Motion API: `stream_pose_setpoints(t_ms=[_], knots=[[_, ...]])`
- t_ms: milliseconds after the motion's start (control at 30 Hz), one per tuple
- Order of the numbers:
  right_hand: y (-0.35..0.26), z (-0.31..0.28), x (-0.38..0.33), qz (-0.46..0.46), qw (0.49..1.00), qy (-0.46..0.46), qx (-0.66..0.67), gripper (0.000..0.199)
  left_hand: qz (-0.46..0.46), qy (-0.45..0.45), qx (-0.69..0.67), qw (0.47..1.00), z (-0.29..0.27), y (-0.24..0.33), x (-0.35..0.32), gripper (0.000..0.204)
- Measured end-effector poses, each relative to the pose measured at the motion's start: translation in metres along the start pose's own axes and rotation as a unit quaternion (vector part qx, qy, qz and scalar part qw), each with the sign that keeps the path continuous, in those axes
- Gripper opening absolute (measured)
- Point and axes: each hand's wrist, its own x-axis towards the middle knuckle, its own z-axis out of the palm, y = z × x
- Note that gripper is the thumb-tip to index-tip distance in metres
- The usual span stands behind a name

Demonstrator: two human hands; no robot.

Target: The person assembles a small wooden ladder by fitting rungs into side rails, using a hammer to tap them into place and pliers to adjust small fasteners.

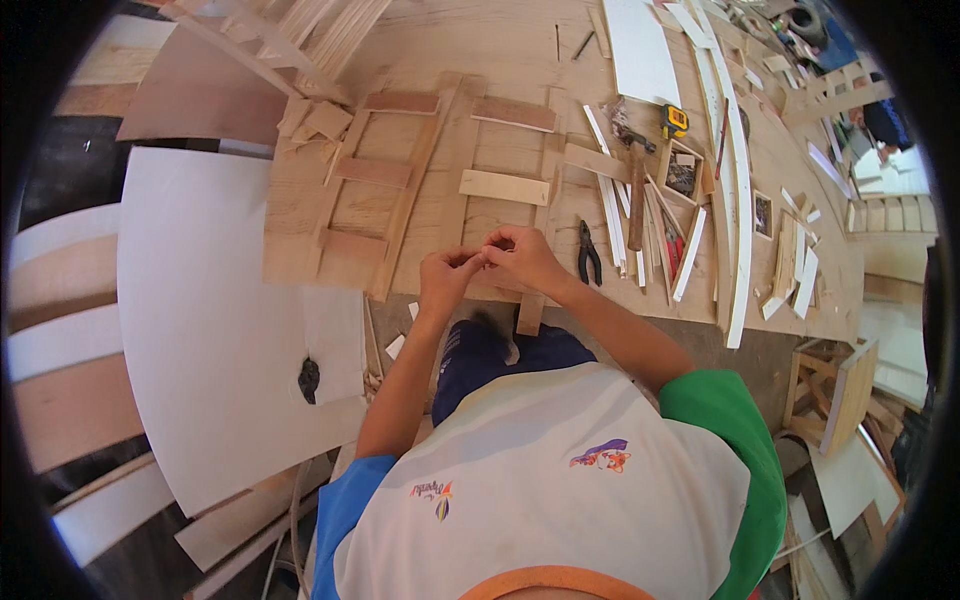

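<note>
fingertips: pinched together where left hand [447,272] meets right hand [520,256]; something very small between them, too small to identify, possibly a nail or pin
left hand: fingers curled in, thumb and forefinger closed toward the right; held above the bench edge, not resting on wood
right hand: same closed pinch, knuckles up, wrist angled in from the right; looks like fine sorting or orienting of the tiny piece, hence both hands close to the body and high enough to see
small item location: at the meeting point of the fingertips, just over the near edge of the wooden frame [430,190]
wooden frame: ladder-like, long rails with short cross slats, lying flat on the plywood bench [500,50]; near end pulled to the bench edge, within reach
loose slat [504,187]: pale, lying across the frame, just beyond the hands
short stick [530,313]: hanging over the bench edge below the right hand
pliers [589,254]: dark handles, just right of the right hand, laid parallel to the reach
hammer [636,190]: wooden handle pointing toward the person, beyond the pliers
tape measure [675,121]: yellow, farther out, near thin white strips [612,200]
white board [215,310]: large, left of the person, well apart from the hands
</note>
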Motion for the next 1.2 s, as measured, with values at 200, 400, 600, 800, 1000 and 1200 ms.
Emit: stream_pose_setpoints(t_ms=[200, 400, 600, 800, 1000, 1200], knots=[[0.017, 0.0, 0.013, 0.031, 0.994, 0.1, -0.006, 0.017, -0.01, -0.1, -0.011, 0.995, -0.007, -0.02, 0.039, 0.02], [0.004, -0.005, -0.001, 0.113, 0.965, 0.217, 0.096, 0.013, 0.005, -0.183, -0.056, 0.982, -0.02, -0.026, 0.086, 0.018], [0.005, 0.018, -0.007, 0.091, 0.945, 0.282, 0.141, 0.012, 0.02, -0.195, -0.046, 0.98, -0.037, -0.052, 0.132, 0.017], [0.028, 0.022, -0.01, 0.12, 0.926, 0.309, 0.181, 0.012, 0.021, -0.145, -0.037, 0.989, -0.036, -0.093, 0.18, 0.017], [0.077, -0.014, 0.016, 0.137, 0.929, 0.317, 0.13, 0.011, 0.05, -0.048, 0.035, 0.997, -0.045, -0.116, 0.236, 0.019], [0.109, -0.063, 0.08, 0.092, 0.933, 0.344, 0.046, 0.011, 0.053, 0.015, 0.15, 0.987, -0.052, -0.127, 0.272, 0.023]])
